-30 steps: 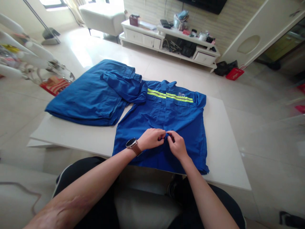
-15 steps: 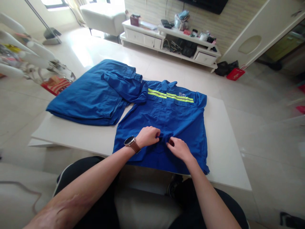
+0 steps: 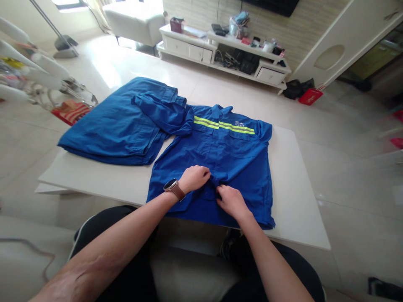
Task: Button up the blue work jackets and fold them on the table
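A blue work jacket point(image 3: 242, 147) with a yellow-and-grey reflective stripe lies front up, its collar pointing away from me. At the lower part of its front placket, my left hand point(image 3: 194, 178) pinches the cloth, a watch on its wrist. Close by on the right, my right hand point(image 3: 232, 200) grips the other side of the placket with bent fingers. The cloth between them is bunched up, and the fingertips are partly hidden in it. To the left lies a folded pile of blue clothing point(image 3: 116, 121), with a jacket sleeve resting over its edge.
Both garments lie on a white table point(image 3: 302, 201). Beyond it stands a low white TV cabinet point(image 3: 179, 47) with various items on it. A pale armchair point(image 3: 135, 23) is at the back left, and a red bag point(image 3: 310, 96) sits on the floor at the right.
My right hand has shifted slightly left and down, closer to my left hand, and the gap in the placket between them has narrowed. The garments lie as before.
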Motion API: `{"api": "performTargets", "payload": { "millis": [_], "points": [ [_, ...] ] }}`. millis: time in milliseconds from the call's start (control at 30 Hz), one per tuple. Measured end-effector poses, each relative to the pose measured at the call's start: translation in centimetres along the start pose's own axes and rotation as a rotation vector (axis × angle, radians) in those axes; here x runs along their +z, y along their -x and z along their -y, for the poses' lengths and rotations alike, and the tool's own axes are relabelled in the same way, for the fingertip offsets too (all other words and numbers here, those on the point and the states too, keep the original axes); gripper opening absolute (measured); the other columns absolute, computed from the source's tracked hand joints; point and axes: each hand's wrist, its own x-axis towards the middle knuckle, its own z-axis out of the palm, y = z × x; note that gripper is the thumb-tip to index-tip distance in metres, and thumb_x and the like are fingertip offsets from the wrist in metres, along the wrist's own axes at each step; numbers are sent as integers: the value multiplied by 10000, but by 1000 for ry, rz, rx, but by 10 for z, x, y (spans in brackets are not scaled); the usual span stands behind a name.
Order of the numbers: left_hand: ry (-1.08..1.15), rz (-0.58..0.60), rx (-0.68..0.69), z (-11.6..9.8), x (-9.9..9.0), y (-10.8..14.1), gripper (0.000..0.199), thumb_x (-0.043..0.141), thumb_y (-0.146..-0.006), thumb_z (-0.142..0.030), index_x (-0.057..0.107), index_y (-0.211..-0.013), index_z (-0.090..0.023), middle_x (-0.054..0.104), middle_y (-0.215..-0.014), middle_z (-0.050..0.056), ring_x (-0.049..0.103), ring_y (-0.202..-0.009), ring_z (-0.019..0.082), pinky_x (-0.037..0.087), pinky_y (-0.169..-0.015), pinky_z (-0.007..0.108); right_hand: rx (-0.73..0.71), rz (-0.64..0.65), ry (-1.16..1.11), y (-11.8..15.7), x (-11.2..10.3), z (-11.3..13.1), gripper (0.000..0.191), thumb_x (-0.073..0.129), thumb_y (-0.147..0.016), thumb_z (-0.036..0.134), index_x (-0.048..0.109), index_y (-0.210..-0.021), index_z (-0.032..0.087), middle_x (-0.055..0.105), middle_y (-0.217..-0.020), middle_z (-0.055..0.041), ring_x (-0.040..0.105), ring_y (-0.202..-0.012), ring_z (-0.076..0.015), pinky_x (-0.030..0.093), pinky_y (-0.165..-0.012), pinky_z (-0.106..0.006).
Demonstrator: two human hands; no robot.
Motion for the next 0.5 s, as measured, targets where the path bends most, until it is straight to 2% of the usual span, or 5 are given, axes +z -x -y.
{"api": "performTargets", "payload": {
  "millis": [200,333,400,433,500],
  "points": [
    [13,3,-15,0,0,-1,355,441,-998,-383,731,-846,-247,773,-898,78,717,-866,229,443,-749,283,-13,153,-89,-1,-5,1,147,604,-851,185,748,-872,209,777,-938,-78,719,-878,-219,457,-728,-274],
    [19,39,-6,3,3,-2,301,491,-970,-390,746,-879,-256,774,-904,69,710,-865,223,448,-746,281,-85,678,-416,2,5,-2,64,712,-674,157,750,-708,196,725,-682,-10,680,-661,-173,427,-580,-233],
    [8,94,22,6,9,0,236,554,-936,-390,746,-884,-262,772,-918,60,708,-860,222,454,-740,281,-71,835,-547,3,11,-5,59,727,-661,162,756,-705,190,699,-638,8,662,-622,-160,428,-562,-224],
    [-5,135,35,7,13,1,207,591,-915,-397,743,-877,-261,769,-922,57,708,-855,223,458,-736,283,-69,829,-592,3,13,-7,50,736,-674,183,758,-719,188,696,-640,11,655,-616,-155,429,-563,-224],
    [-35,212,63,10,22,4,174,669,-870,-417,729,-873,-254,758,-924,53,706,-852,227,469,-730,284,-87,643,-642,0,11,-10,56,734,-733,240,745,-741,186,696,-674,11,636,-630,-141,423,-581,-223]
  ]
}}
